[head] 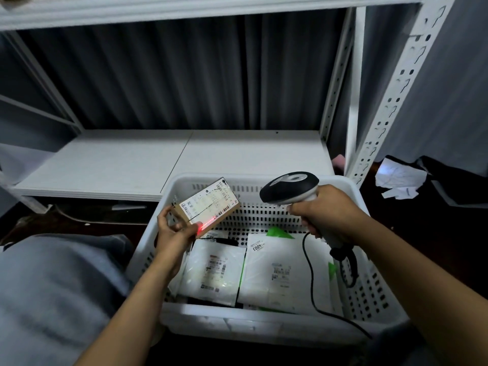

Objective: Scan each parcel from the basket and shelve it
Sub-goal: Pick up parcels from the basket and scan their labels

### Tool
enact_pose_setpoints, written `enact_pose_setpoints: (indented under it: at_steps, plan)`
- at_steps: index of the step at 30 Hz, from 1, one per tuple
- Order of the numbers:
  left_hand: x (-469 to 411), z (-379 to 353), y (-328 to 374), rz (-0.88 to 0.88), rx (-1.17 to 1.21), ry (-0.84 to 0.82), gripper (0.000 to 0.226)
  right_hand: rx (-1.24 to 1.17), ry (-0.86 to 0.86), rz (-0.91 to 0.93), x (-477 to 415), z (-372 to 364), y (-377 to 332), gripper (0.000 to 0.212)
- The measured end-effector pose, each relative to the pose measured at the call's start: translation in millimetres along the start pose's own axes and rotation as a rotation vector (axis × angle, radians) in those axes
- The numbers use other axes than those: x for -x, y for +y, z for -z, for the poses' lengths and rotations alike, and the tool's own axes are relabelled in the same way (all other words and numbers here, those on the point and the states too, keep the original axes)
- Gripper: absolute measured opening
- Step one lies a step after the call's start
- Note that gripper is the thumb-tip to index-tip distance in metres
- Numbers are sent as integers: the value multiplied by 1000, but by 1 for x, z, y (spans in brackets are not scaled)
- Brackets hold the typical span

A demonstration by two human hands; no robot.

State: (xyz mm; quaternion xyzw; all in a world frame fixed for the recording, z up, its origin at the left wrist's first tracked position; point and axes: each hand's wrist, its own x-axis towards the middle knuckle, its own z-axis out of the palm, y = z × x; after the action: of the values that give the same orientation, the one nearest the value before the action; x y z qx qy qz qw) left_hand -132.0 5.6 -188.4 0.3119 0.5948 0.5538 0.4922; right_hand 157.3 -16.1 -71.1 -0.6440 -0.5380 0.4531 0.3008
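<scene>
Both hands are closed, the left hand [173,235] on a small box [208,206], the right hand [320,208] on the scanner [289,187]; its red beam [204,225] is best shifted up from the left thumb onto the barcode [221,213].

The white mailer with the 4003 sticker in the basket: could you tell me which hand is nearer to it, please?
Right. The right hand, gripping the scanner, hovers just above the 4003 mailer. The left hand holds the small box over the basket's left side, farther away.
</scene>
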Motion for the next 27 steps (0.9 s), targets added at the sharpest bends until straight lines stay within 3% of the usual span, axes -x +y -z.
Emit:
enact_pose_setpoints:
  at_steps: [12, 20, 27]
  plan:
    - [0, -4, 2, -3, 3, -45, 72, 42, -6, 47, -9, -6, -7, 18]
    - [14, -4, 31, -28, -22, -28, 63, -148, 75, 12, -2, -30, -20, 14]
    - [20, 21, 108, -172, -152, -25, 53, -342, 203, 10, 12, -69, -70, 8]
